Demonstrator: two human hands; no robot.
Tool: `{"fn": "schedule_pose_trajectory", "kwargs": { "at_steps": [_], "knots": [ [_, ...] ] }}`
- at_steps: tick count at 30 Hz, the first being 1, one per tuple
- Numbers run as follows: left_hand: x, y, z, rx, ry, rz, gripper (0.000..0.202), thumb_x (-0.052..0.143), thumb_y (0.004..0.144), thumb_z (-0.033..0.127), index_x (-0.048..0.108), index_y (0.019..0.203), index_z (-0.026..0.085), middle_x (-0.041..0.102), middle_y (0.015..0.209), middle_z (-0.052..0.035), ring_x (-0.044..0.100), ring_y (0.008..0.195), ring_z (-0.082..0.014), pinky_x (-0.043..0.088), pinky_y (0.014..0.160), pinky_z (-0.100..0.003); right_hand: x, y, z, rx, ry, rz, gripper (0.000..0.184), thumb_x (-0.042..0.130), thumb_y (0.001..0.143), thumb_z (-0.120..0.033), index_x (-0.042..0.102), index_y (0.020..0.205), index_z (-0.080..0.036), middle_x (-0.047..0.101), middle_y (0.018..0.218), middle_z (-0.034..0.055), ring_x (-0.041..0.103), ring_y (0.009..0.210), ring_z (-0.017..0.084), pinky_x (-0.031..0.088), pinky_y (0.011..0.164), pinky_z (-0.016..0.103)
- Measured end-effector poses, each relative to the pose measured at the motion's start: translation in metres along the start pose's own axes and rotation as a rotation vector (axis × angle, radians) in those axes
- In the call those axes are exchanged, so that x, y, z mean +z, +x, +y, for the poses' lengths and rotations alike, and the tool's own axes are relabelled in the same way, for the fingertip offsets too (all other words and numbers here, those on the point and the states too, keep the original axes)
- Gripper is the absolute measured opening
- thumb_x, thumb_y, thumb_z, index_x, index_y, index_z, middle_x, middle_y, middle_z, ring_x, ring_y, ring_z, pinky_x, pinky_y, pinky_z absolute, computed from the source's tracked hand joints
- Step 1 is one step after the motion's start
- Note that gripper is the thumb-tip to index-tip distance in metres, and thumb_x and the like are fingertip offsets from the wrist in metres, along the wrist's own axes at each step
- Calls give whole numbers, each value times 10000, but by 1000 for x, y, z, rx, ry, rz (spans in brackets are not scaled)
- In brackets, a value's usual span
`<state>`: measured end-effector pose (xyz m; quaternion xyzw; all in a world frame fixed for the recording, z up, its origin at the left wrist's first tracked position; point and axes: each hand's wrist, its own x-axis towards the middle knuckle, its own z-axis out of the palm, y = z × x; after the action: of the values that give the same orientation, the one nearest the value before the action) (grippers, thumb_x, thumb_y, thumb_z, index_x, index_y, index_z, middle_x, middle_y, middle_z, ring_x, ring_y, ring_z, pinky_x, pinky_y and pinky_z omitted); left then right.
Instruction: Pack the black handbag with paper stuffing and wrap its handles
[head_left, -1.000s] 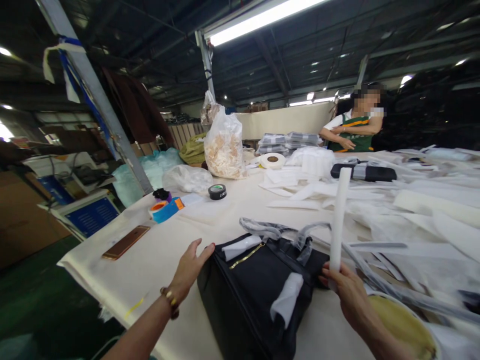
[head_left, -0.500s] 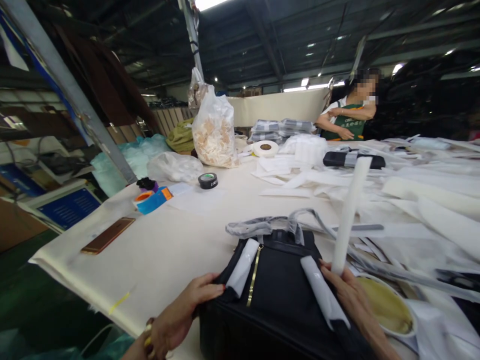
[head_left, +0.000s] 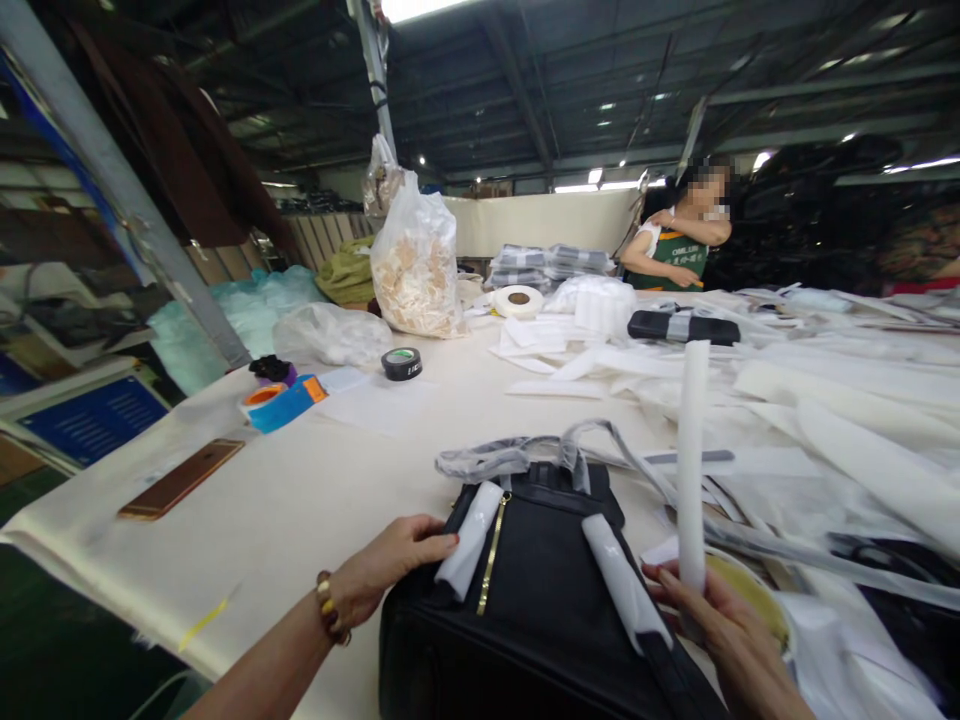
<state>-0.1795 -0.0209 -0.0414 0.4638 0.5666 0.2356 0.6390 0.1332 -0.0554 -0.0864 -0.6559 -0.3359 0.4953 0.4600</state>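
Nothing here can be read with certainty. The black tape roll [head_left: 402, 364] on the table [head_left: 360, 470] has small white lettering around its side. The green apron [head_left: 681, 258] worn by the co-worker [head_left: 651, 243] at the far end has a line of pale characters across the chest, but both are too small and blurred to make out.
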Motion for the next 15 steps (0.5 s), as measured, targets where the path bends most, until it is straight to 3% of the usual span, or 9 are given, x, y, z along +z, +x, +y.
{"fn": "schedule_pose_trajectory", "kwargs": {
  "at_steps": [4, 7, 11, 15],
  "knots": [
    [8, 9, 13, 72, 151, -34, 544, 658, 647, 524, 581, 1005, 121, 642, 1004, -71, 551, 979, -271, 439, 762, -299, 0, 7, 4, -59, -195, 2, 364, 606, 553, -563, 595, 674, -220, 594, 558, -14, 586, 625, 213, 455, 570, 291],
    [17, 13, 20, 89, 199, -13, 596, 711, 583, 485, 559, 1021, 112, 636, 1021, -98, 565, 961, -286, 456, 752, -313, 2, 13, 10, -103, -288, 36, 383, 577, 553, -591, 599, 692, -234, 613, 577, -10, 588, 662, 229, 462, 611, 307],
    [21, 15, 14, 118, 139, 7, 678, 752, 524, 405, 502, 1087, 121, 624, 1047, -97, 566, 970, -281, 471, 759, -318, 2, 8, 13, -146, -282, 54, 443, 524, 586, -638, 599, 738, -228, 633, 640, 5, 592, 698, 233, 465, 649, 324],
    [16, 22, 9, 100, 266, 59, 669, 687, 584, 507, 494, 1081, 104, 602, 1076, -120, 555, 991, -282, 454, 804, -336, 1, 0, 7, -127, -191, 27, 445, 574, 560, -618, 602, 723, -205, 627, 645, 19, 605, 685, 234, 482, 638, 327]
  ]
}}
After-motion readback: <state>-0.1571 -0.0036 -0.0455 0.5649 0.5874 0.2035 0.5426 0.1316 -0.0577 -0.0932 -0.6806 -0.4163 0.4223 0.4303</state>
